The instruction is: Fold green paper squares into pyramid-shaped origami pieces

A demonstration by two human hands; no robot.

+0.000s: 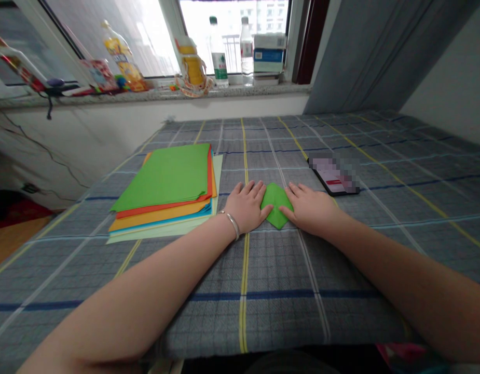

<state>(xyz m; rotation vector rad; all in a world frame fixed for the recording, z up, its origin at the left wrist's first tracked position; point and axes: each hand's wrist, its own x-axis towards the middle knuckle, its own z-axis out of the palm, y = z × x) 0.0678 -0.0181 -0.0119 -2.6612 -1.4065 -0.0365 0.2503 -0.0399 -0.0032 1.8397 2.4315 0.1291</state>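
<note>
A small piece of green folded paper [276, 202] lies on the plaid cloth, shaped like a diamond with its lower point toward me. My left hand [245, 206] rests flat at the paper's left edge, fingers stretched forward and thumb on the paper. On the other side, my right hand [312, 209] lies palm down with its fingers extended and its thumb touching the paper. A silver bracelet [232, 223] circles my left wrist. The undersides of both hands are hidden.
A stack of coloured paper [172, 174], green on top, lies to the left. A phone [335, 179] lies beyond my right hand. On the windowsill [232, 92] stand a yellow bottle [192, 65], clear bottles [219, 57] and boxes [269, 54]. A grey curtain [364, 52] hangs at the right.
</note>
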